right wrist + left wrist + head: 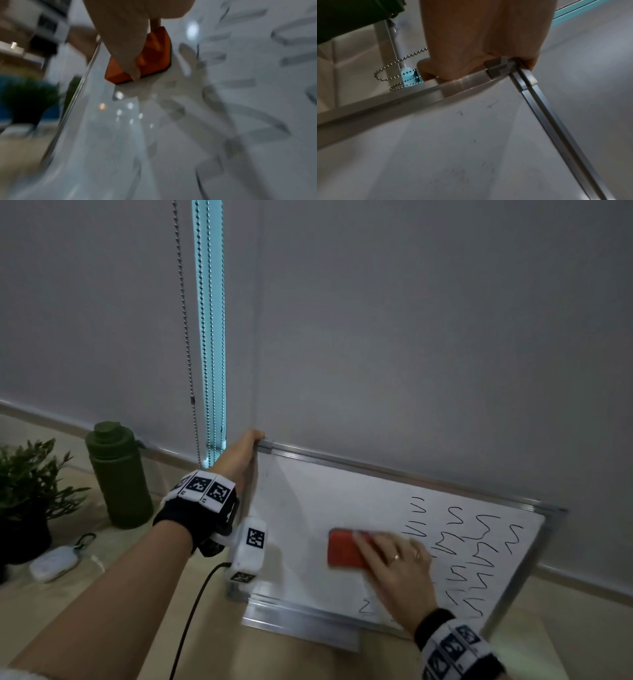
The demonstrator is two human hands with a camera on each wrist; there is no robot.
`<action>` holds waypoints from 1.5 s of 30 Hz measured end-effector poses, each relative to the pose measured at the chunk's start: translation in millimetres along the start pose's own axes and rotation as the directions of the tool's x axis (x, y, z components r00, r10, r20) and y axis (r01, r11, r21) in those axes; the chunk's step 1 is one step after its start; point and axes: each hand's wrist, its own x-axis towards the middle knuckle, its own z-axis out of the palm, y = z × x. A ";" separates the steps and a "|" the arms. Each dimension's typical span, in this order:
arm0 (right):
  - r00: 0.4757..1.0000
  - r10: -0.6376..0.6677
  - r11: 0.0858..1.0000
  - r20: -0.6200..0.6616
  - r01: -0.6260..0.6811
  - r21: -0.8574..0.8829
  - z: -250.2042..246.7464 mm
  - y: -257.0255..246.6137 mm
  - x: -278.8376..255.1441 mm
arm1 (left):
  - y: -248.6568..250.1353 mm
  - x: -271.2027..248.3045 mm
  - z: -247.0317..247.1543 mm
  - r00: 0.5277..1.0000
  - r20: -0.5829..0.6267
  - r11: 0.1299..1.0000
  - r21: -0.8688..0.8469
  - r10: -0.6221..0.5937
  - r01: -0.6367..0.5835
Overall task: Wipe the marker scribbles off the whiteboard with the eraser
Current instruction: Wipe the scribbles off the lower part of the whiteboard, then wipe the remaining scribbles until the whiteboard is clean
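A metal-framed whiteboard (pixel 308 501) leans against the wall on the wooden desk. Black marker scribbles (pixel 472 549) cover its right half; the left half shows only faint smudges (pixel 460 113). My right hand (pixel 394 563) grips a red eraser (pixel 346 549) and holds it flat on the board's middle, just left of the scribbles. In the blurred right wrist view the eraser (pixel 150 59) sits under my fingers (pixel 126 44) on the board. My left hand (pixel 239 457) grips the board's top left corner (pixel 501 67), fingers curled over the frame.
A dark green bottle (pixel 118 474) and a potted plant (pixel 30 491) stand on the desk left of the board. A small white device (pixel 54 563) lies by the plant. Bead chains (pixel 186 337) hang from the blind behind the board's left corner.
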 end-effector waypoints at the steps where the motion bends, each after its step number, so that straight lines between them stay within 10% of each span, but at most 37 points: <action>1: 0.992 0.112 0.994 -0.067 -0.112 0.002 -8.5 10.1 18.4 | 0.8 -1.8 0.1 1.000 -0.003 1.000 -0.005 -0.002 0.002; 6: 0.945 0.298 0.954 -0.135 -0.294 0.053 -16.3 21.3 36.0 | -0.5 -3.8 0.6 1.000 -0.019 1.000 -0.013 -0.004 0.004; 12: 0.999 -0.021 0.998 -0.027 0.019 -0.053 -3.4 16.8 -11.6 | 0.9 -7.1 -5.5 1.000 0.017 1.000 0.019 -0.003 0.003; 19: 0.948 0.291 0.954 -0.125 -0.279 0.105 -21.3 31.7 28.8 | 3.0 -12.9 -7.0 0.998 0.061 0.998 -0.064 -0.020 0.024; 24: 0.997 -0.014 1.000 -0.076 0.015 0.013 -19.2 33.0 19.6 | 6.2 -20.0 -3.2 1.000 0.024 0.996 -0.084 -0.001 0.003; 30: 0.954 0.272 0.960 -0.125 -0.259 0.110 -18.6 30.2 33.5 | 5.4 -17.7 -1.7 1.000 0.023 0.999 -0.047 -0.013 0.014; 35: 0.995 -0.072 0.996 -0.064 0.075 0.045 -12.9 24.7 26.5 | 5.8 -18.0 -3.6 0.999 0.035 0.998 -0.068 -0.014 0.016; 40: 0.974 0.197 0.979 -0.112 -0.191 0.067 -31.9 52.3 45.7 | 6.5 -19.0 -5.3 0.997 0.070 0.999 -0.039 -0.026 0.029; 45: 0.984 0.146 0.969 0.102 -0.163 0.184 -36.9 69.3 64.4 | 6.6 -20.1 -9.0 0.994 0.105 0.997 -0.071 -0.023 0.030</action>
